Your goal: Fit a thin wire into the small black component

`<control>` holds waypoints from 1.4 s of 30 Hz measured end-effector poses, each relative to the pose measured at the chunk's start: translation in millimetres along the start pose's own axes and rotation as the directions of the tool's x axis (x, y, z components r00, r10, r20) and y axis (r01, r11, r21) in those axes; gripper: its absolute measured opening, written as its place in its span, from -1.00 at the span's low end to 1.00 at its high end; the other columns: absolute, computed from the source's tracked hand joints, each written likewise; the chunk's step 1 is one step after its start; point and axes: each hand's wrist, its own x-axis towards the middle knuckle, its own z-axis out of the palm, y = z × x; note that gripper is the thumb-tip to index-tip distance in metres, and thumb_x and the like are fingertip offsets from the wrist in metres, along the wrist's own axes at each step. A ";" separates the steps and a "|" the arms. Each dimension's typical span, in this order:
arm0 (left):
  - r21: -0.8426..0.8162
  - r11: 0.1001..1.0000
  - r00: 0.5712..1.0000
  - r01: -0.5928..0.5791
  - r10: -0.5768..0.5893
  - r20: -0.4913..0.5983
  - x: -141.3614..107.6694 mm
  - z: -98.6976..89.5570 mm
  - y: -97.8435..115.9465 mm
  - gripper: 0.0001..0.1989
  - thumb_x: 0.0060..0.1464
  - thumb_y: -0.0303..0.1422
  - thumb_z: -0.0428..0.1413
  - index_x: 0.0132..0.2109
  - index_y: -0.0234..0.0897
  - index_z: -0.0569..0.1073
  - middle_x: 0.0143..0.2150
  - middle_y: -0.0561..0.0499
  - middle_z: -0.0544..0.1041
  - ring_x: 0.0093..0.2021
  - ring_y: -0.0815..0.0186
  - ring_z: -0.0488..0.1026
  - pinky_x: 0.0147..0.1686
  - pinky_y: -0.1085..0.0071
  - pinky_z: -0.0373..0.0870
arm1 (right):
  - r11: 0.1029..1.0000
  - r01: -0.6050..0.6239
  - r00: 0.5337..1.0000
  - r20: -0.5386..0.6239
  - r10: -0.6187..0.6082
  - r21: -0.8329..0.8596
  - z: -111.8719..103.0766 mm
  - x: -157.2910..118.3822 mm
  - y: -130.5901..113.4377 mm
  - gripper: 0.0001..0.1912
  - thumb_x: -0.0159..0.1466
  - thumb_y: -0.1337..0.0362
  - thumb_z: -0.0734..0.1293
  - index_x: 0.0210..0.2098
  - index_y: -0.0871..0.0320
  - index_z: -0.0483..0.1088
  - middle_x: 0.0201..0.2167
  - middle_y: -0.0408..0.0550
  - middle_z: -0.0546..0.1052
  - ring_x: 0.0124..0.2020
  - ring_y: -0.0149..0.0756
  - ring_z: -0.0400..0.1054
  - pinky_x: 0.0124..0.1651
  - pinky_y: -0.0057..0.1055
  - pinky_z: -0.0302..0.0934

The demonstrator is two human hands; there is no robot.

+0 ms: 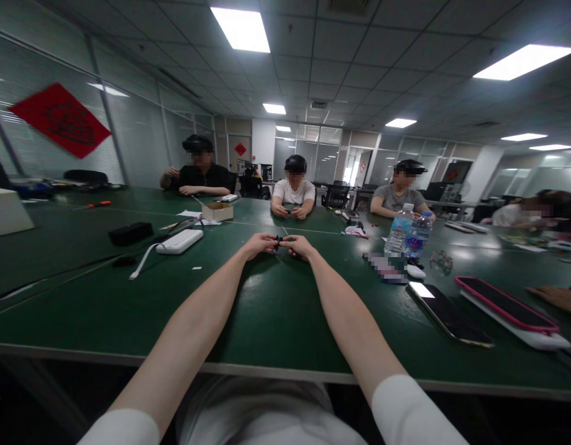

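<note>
The left hand (260,245) and right hand (298,246) pinch a small black piece (279,241) between them, over the desk (276,324), well in from its near edge. The piece looks light and stiff; its ends seem best to hold.

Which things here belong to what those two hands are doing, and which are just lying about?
In use:
small black part, pinched between left hand and right hand

Apparently just lying about:
white slab-shaped device
black block
cardboard box
plastic bottles
pink-edged phone
</note>
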 end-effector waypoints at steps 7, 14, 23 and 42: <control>0.006 1.000 1.000 -0.007 0.007 0.001 -1.3 -0.4 0.6 -0.55 -0.23 -0.38 0.30 -0.12 -0.41 0.45 -0.42 -0.10 0.53 -0.41 0.30 0.49 -0.33 0.37 0.44 | 0.999 -0.012 1.000 0.009 0.012 -0.034 0.7 1.8 1.9 -0.59 -0.07 0.24 0.50 -0.27 0.24 0.37 -0.70 -0.27 0.30 -0.75 -0.59 0.08 -0.76 -0.67 -0.04; 0.016 1.000 1.000 -0.012 0.012 0.002 -1.5 -0.5 0.8 -0.54 -0.23 -0.38 0.30 -0.11 -0.41 0.44 -0.40 -0.10 0.53 -0.42 0.32 0.48 -0.32 0.36 0.43 | 0.998 -0.023 1.000 0.010 0.023 -0.051 1.3 -2.4 -1.1 -0.61 -0.05 0.27 0.48 -0.26 0.24 0.35 -0.72 -0.30 0.26 -0.77 -0.61 0.04 -0.76 -0.68 -0.04; 0.021 0.999 0.999 -0.032 0.031 0.020 -0.5 -3.6 -1.5 -0.55 -0.25 -0.38 0.31 -0.13 -0.39 0.46 -0.35 -0.11 0.54 -0.42 0.32 0.48 -0.32 0.38 0.43 | 0.997 -0.023 0.999 0.031 0.025 -0.070 2.0 -2.8 -1.8 -0.60 -0.07 0.25 0.49 -0.28 0.25 0.36 -0.75 -0.31 0.23 -0.76 -0.59 0.06 -0.75 -0.67 -0.05; 0.016 1.000 0.996 0.007 -0.009 0.084 -2.4 -0.2 5.6 -0.61 -0.26 -0.34 0.30 -0.22 -0.44 0.50 -0.36 -0.09 0.53 -0.42 0.38 0.43 -0.33 0.43 0.36 | 0.994 0.042 0.999 0.020 -0.040 -0.102 4.9 3.0 3.5 -0.58 -0.10 0.18 0.49 -0.32 0.25 0.36 -0.73 -0.30 0.25 -0.75 -0.59 0.05 -0.73 -0.64 -0.01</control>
